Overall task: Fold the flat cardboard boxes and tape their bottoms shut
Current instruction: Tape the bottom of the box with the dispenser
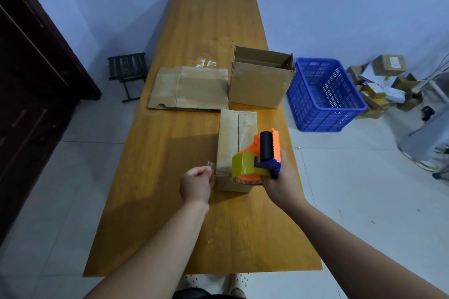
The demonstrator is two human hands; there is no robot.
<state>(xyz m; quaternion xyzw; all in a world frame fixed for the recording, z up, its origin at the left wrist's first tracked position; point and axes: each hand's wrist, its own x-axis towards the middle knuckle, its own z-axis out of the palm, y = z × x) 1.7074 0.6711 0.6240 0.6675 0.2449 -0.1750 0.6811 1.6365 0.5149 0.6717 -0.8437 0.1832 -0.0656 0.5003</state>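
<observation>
Wooden table (pixel 170 213), long, on a white tile floor.

- Left hand (pixel 196 184): fingers pinch the loose end of clear tape (pixel 211 165), just beside the near left corner of a small folded box (pixel 230 138).
- Right hand (pixel 279 183): wrapped round the handle of an orange tape dispenser (pixel 257 158), held over the box's near end.
- Box flaps closed, seam up.
- Behind it: flat cardboard (pixel 192 87) on the left, open box (pixel 260 82) upright on the right.
- Floor: blue basket (pixel 323 97) by the table's right edge, dark stool (pixel 127 73) on the left.
</observation>
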